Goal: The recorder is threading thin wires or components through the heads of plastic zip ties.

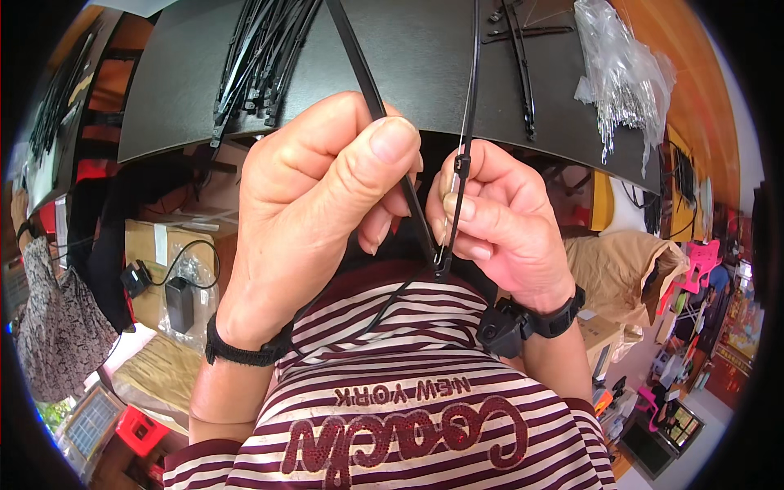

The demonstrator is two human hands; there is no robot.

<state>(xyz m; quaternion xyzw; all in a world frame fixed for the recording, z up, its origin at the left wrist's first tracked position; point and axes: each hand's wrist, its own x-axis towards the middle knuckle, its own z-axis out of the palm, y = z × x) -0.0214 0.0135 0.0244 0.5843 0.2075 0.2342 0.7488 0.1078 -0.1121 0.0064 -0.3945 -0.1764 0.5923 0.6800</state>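
My left hand (pixel 314 180) pinches a long flat black strip (pixel 357 57) between thumb and forefinger. To its right, my right hand (pixel 514 224) is closed on a slim black piece that looks like a wiper blade frame (pixel 471 98), with a small clip midway. A thin silvery line runs along the frame. Strip and frame slant together and meet at a black end piece (pixel 442 268) below my fingers, close to my striped shirt. Their upper ends run out of the picture.
On the dark table (pixel 180 82) lie a bundle of black blade-like pieces (pixel 265 57), several loose ones (pixel 521 73) and a plastic bag of thin silvery strips (pixel 625 90). Below stand a cardboard box (pixel 147 245) and brown paper (pixel 612 273). Another person's patterned sleeve (pixel 57 318) shows at far left.
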